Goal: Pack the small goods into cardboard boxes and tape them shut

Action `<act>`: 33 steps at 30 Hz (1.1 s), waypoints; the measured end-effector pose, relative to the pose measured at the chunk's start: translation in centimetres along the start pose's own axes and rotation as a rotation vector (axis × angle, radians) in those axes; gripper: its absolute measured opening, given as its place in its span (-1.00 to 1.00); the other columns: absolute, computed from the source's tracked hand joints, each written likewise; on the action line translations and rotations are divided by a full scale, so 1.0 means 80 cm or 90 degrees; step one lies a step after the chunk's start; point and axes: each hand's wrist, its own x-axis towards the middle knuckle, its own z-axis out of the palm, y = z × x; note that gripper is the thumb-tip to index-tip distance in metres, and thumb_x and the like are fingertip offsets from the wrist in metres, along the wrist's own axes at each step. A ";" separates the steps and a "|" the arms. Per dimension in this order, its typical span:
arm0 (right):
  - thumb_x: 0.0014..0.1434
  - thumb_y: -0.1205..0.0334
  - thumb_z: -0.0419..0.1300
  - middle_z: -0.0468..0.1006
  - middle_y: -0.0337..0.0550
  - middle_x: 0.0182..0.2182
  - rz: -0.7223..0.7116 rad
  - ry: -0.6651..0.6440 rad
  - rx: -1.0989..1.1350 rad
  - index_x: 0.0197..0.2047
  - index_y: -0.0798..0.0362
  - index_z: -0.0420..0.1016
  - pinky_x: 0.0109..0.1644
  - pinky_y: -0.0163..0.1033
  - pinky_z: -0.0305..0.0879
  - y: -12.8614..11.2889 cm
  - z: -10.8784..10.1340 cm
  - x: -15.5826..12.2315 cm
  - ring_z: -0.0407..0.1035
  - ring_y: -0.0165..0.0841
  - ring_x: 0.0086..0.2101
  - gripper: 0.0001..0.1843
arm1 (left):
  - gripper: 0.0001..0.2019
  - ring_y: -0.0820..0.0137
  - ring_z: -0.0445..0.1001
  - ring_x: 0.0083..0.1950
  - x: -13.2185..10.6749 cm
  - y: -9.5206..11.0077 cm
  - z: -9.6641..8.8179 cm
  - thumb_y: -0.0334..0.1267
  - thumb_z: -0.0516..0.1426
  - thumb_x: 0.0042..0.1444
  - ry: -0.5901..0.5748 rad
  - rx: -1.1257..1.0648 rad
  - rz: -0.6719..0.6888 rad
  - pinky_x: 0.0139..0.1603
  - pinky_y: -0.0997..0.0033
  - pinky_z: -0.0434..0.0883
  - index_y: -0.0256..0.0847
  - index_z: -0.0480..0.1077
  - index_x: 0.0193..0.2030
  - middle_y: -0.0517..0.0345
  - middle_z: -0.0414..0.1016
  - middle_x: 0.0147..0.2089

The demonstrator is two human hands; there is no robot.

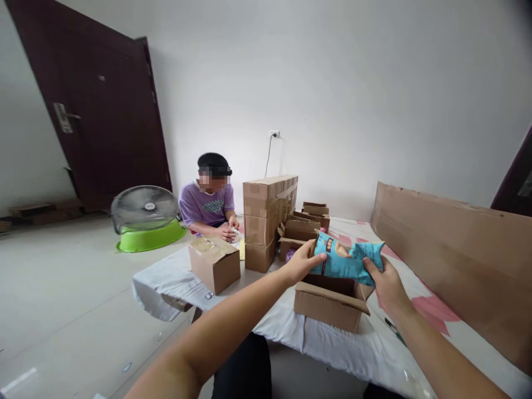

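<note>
A blue snack bag (349, 265) is stretched sideways between my two hands, just above an open cardboard box (326, 306). My left hand (302, 260) grips its left end, thumb across the front. At the right end, my right hand (382, 277) pinches the bag with the thumb in front. The bag hides much of the box's opening, so its contents do not show. Behind it stand more open cardboard boxes (296, 231), with something purple at the edge of one.
Taped boxes (255, 224) are stacked mid-table, with another box (214, 266) to their left. A person in a purple shirt (210, 205) handles something small. A tall cardboard sheet (453, 249) borders the right side. A fan (145, 209) on a green base stands left.
</note>
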 end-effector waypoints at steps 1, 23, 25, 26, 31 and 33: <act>-0.02 -0.15 0.27 0.58 -0.12 -0.24 0.003 -0.005 0.011 -0.07 0.03 0.39 -0.12 -0.11 0.45 0.007 -0.010 -0.019 0.49 -0.20 -0.21 -0.46 | -0.45 0.31 0.48 -0.14 -0.016 -0.003 -0.004 0.09 0.23 -0.05 -0.010 0.036 0.004 -0.12 0.35 0.41 -0.24 0.33 -0.01 0.01 0.48 -0.10; 0.08 -0.25 0.03 0.50 0.11 -0.11 0.064 0.063 -0.355 0.01 0.08 0.26 0.02 -0.02 0.31 0.210 -0.008 -0.146 0.39 -0.05 -0.06 -0.38 | -0.65 0.20 0.50 -0.11 -0.022 -0.073 -0.038 -0.16 0.09 0.15 0.135 0.828 -0.097 -0.12 0.30 0.35 -0.17 0.25 0.07 0.00 0.52 -0.12; 0.09 -0.25 0.03 0.46 0.16 -0.05 0.046 0.113 -0.369 0.06 0.10 0.20 0.04 -0.04 0.29 0.219 -0.007 -0.150 0.35 -0.06 -0.01 -0.34 | -0.64 0.14 0.51 -0.12 -0.020 -0.078 -0.035 -0.12 0.07 0.17 0.155 0.838 -0.121 -0.14 0.27 0.34 -0.17 0.23 0.08 -0.05 0.54 -0.15; 0.09 -0.25 0.03 0.44 0.18 -0.02 0.042 0.125 -0.369 0.07 0.10 0.18 0.04 -0.05 0.28 0.220 -0.007 -0.152 0.33 -0.06 0.00 -0.32 | -0.63 0.12 0.52 -0.13 -0.020 -0.080 -0.034 -0.10 0.06 0.17 0.164 0.842 -0.134 -0.15 0.25 0.34 -0.18 0.23 0.08 -0.06 0.54 -0.17; 0.14 -0.21 0.00 0.41 0.18 -0.01 0.024 0.088 -0.372 0.06 0.10 0.18 0.08 -0.03 0.24 0.222 -0.009 -0.156 0.30 -0.08 0.01 -0.39 | -0.66 0.14 0.52 -0.15 -0.018 -0.091 -0.039 -0.06 0.10 0.14 0.192 0.828 -0.170 -0.20 0.31 0.33 -0.16 0.27 0.00 -0.01 0.55 -0.23; 0.16 -0.19 -0.01 0.41 0.17 -0.02 0.019 0.078 -0.376 0.04 0.09 0.19 0.09 -0.02 0.23 0.222 -0.011 -0.156 0.31 -0.09 0.00 -0.43 | -0.67 0.17 0.52 -0.16 -0.019 -0.094 -0.041 -0.06 0.09 0.14 0.196 0.814 -0.168 -0.21 0.33 0.33 -0.15 0.27 0.00 0.02 0.54 -0.24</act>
